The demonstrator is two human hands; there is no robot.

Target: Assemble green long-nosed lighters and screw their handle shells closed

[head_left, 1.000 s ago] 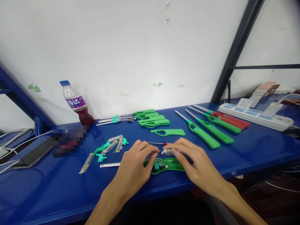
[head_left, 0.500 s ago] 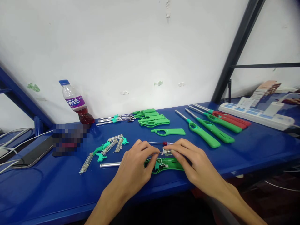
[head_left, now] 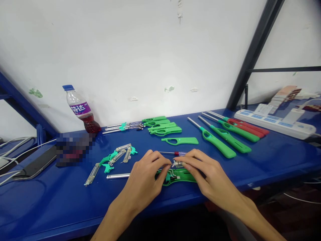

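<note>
My right hand [head_left: 209, 172] grips a small clear fuel tank [head_left: 178, 164] between thumb and fingers. At the tank's left, valve end, the thumb and index finger of my left hand [head_left: 146, 175] are pinched together; whatever they hold is too small to make out. Just below lies an open green lighter shell [head_left: 185, 175] with wires and a teal trigger [head_left: 167, 178] inside, partly covered by both hands. A metal lighter tube [head_left: 117, 176] sticks out to the left from under my left hand. Behind my fingers rests a screwdriver [head_left: 179, 153] with a red and clear handle.
Several loose fuel tanks [head_left: 92, 174] and teal triggers [head_left: 108, 168] lie at left. Behind are metal tubes [head_left: 122, 127], green shells [head_left: 182, 141] and long lighters [head_left: 219, 144]. A bottle [head_left: 81, 110], a phone [head_left: 37, 164] and a power strip [head_left: 273, 124] flank them.
Both hands stay almost in place at the fuel tank, with only a very slight shift of the fingers. Everything else lies as before.
</note>
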